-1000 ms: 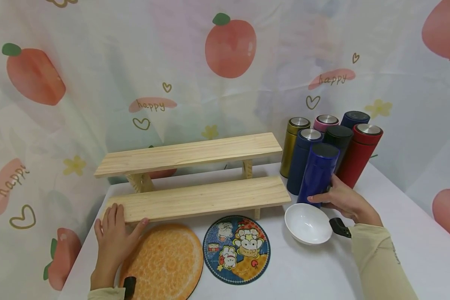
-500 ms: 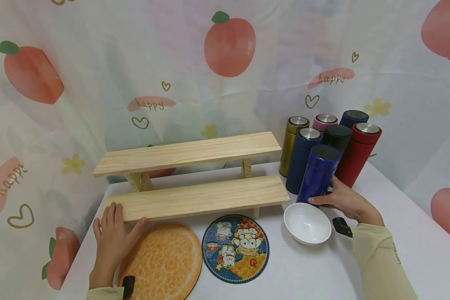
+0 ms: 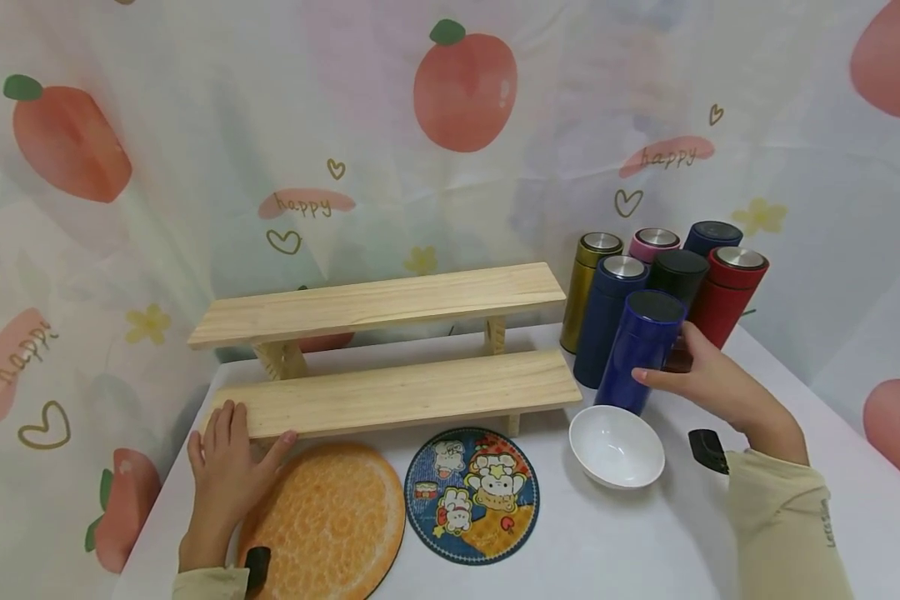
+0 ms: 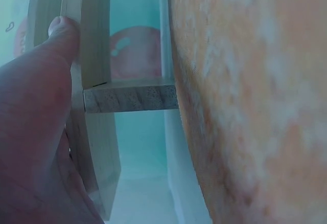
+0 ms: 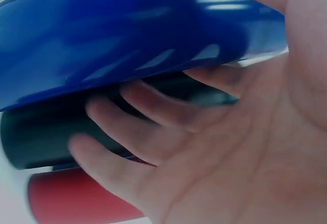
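Note:
My left hand (image 3: 228,479) rests on the left end of the lower board of a two-step wooden shelf (image 3: 412,392), fingers straight on top. In the left wrist view its thumb (image 4: 62,35) lies against the board's edge. On the right, a shiny blue thermos bottle (image 3: 637,358) stands on the table, slightly tilted in the picture. My right hand (image 3: 720,392) is beside it, thumb on the near side and fingers spread loosely behind. The right wrist view shows those fingers (image 5: 117,127) relaxed, beside a dark bottle (image 5: 41,132) and a red bottle (image 5: 82,196).
Several other thermos bottles, among them gold (image 3: 587,292), navy (image 3: 607,325) and red (image 3: 727,292), crowd behind the blue one. A white bowl (image 3: 617,450) sits just in front. Two round mats, orange (image 3: 337,517) and cartoon-printed (image 3: 472,533), lie before the shelf.
My right hand has loosened from the blue bottle and shifted up and right. The bottle has moved slightly right at its top. The left hand stays on the shelf.

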Tool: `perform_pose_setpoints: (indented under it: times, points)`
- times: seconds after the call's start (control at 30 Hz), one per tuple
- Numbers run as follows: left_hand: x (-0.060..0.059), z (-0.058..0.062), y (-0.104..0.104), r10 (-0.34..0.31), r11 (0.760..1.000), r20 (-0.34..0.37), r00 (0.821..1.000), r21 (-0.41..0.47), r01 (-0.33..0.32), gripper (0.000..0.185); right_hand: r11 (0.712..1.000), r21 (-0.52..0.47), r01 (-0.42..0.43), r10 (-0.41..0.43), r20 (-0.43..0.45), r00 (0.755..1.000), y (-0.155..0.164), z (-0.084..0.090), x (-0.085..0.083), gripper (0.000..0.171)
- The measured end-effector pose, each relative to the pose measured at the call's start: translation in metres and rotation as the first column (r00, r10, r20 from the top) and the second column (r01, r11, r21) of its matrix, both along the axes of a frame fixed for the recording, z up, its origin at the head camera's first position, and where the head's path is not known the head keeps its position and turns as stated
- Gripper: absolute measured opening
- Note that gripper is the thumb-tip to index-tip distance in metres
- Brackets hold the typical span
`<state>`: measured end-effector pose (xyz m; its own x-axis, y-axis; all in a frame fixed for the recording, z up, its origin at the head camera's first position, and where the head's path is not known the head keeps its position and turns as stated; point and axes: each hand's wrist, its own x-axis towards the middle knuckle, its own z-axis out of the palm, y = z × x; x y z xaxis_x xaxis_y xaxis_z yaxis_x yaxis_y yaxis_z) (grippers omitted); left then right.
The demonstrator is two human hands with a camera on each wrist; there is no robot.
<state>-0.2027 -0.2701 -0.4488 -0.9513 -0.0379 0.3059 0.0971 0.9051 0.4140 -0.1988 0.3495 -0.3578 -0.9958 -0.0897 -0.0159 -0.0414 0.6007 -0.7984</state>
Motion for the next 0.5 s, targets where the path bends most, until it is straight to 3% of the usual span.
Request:
perform_pose_setpoints:
  times: [0.1,0.2,0.37,0.5]
  points:
    - [-0.002,0.001,0.001,-0.007,1.0,-0.002,1.0,0.002,0.007,0.105,0.996,0.044,0.077,-0.074,-0.063,0.995,-0.001,0.016,0.008,0.1]
    - [-0.002,0.001,0.0,-0.012,1.0,0.01,1.0,0.001,0.012,0.106,0.984,0.052,0.168,-0.157,-0.165,0.974,-0.008,0.028,0.016,0.093]
    - [-0.002,0.002,-0.004,-0.039,0.999,0.075,0.996,0.005,0.039,0.107,0.955,0.047,0.292,-0.254,-0.374,0.892,-0.03,0.041,0.029,0.08]
    - [0.0,0.011,-0.007,-0.078,0.997,0.13,0.988,0.014,0.076,0.095,0.941,0.093,0.326,-0.234,-0.52,0.822,-0.054,0.046,0.034,0.076]
